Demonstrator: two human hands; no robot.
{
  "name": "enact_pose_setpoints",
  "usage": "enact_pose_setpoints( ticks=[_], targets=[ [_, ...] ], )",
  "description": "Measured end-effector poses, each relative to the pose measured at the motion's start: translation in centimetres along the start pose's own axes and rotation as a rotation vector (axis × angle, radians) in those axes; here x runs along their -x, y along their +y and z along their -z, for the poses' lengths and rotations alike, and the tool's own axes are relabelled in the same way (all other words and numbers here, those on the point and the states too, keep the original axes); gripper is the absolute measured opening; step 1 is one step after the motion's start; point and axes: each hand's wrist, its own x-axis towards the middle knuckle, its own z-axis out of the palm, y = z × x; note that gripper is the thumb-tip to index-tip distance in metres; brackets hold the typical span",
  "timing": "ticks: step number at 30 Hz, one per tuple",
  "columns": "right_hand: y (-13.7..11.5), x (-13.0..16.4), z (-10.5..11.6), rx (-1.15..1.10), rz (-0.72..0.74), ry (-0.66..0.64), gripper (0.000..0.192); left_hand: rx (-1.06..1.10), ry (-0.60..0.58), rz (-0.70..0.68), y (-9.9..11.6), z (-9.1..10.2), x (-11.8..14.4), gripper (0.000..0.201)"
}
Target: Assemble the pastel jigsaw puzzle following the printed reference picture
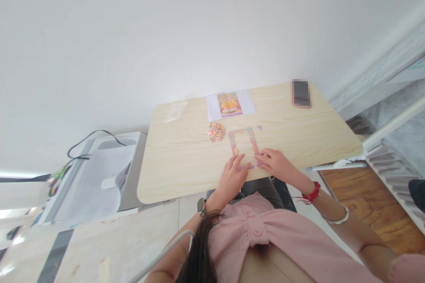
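Observation:
A jigsaw puzzle border (232,139) lies on the table in front of me, its middle showing bare wood. My left hand (233,173) rests over the border's lower left corner, fingers apart. At the lower right side, my right hand (277,164) has its fingertips on the border, fingers stretched out and slightly bent. Whether a small piece lies beneath those fingertips I cannot tell. A heap of loose puzzle pieces (216,132) sits left of the border. Near its upper right corner lie a few purple pieces (260,128).
Behind the border, a sheet with a printed picture (229,105) lies against the wall on the wooden table (179,154). A clear plastic bag (175,111) is at the back left. A dark phone-like object (301,93) lies at the back right. Papers (99,181) fill a white cart on the left.

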Motion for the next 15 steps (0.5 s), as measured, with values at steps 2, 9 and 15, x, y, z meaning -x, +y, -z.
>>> enact_pose_setpoints(
  ticks=[2, 9, 15],
  targets=[
    [0.1, -0.1, -0.2, 0.018, -0.003, -0.003, 0.027, -0.021, 0.022, 0.026, -0.5, 0.0, 0.4, 0.026],
    [0.1, 0.1, -0.5, 0.026, -0.011, 0.002, 0.027, -0.053, 0.094, 0.071, -1.6, -0.1, 0.7, 0.021],
    [0.2, 0.0, -0.8, 0.028, -0.017, 0.023, 0.027, -0.041, 0.078, 0.056, -1.9, -0.1, 0.8, 0.021]
  ],
)
